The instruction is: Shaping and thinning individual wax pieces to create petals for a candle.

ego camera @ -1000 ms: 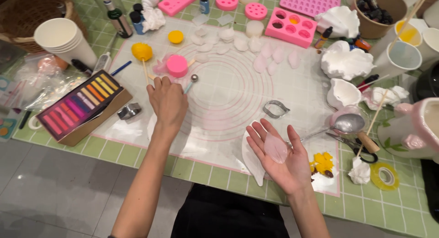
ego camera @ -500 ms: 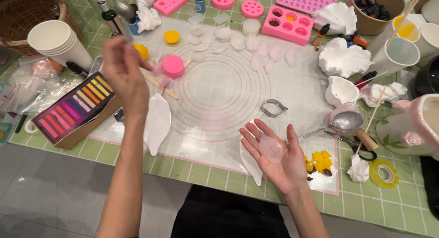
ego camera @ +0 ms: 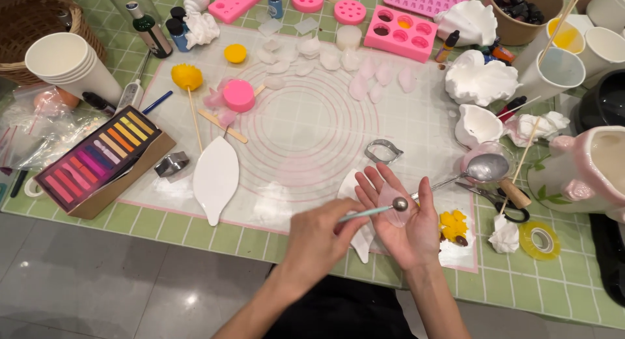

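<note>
A thin, pale pink petal piece (ego camera: 394, 205) lies flat in the open palm of the right hand (ego camera: 403, 222), whose fingers are spread and relaxed so the palm serves as a yielding backing. The left hand (ego camera: 319, 238) grips a ball-tipped tool (ego camera: 371, 211) pen-fashion, fingers closed around its handle, ball resting on the petal. Both hands hover over the near edge of the silicone mat (ego camera: 306, 131), near the leaf-shaped white mould (ego camera: 215, 177) and metal cutter (ego camera: 383, 151).

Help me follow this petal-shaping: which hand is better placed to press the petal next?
Left, probably. The left hand holds the ball tool, its ball already on the petal. The right hand lies open, palm up, under the petal.
</note>
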